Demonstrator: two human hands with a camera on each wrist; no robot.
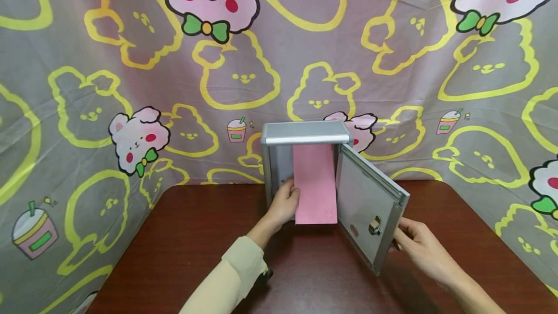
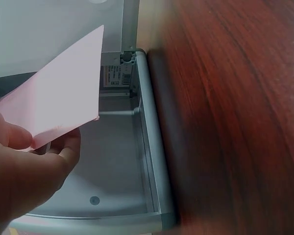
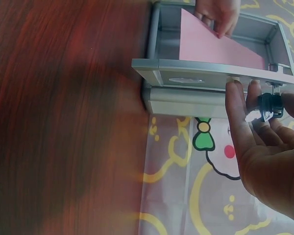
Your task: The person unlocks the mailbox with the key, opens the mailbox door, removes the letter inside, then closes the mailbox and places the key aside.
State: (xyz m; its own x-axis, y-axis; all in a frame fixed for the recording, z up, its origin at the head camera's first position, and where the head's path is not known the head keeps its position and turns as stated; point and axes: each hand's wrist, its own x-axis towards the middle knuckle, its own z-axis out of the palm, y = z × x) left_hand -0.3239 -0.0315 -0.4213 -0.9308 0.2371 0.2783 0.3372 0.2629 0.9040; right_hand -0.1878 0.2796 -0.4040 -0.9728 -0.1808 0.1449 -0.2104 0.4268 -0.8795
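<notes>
A flat, plain pink sheet (image 1: 316,183), straight-edged and with faint small marks near its lower right corner, is pinched at its left edge by the left hand (image 1: 284,202), thumb on the face and fingers behind. The sheet is partly inside a silvery metal box (image 1: 307,131), its lower end out past the opening. Beyond the pinch, the left wrist view shows a printed label (image 2: 116,77) on an inner wall and a small round fitting (image 2: 94,200).

To the right of the grip, the swung-out door (image 1: 366,202), with a lock (image 1: 375,227) and a reddish oval sticker (image 1: 354,230), stands between the sheet and the right hand (image 1: 423,246). That hand's fingertips touch the door; whether it also pinches the dark piece (image 3: 269,105) beside them, I cannot tell. Under everything lies a reddish-brown table (image 1: 196,236); behind hangs a cartoon-patterned cloth (image 1: 270,125).
</notes>
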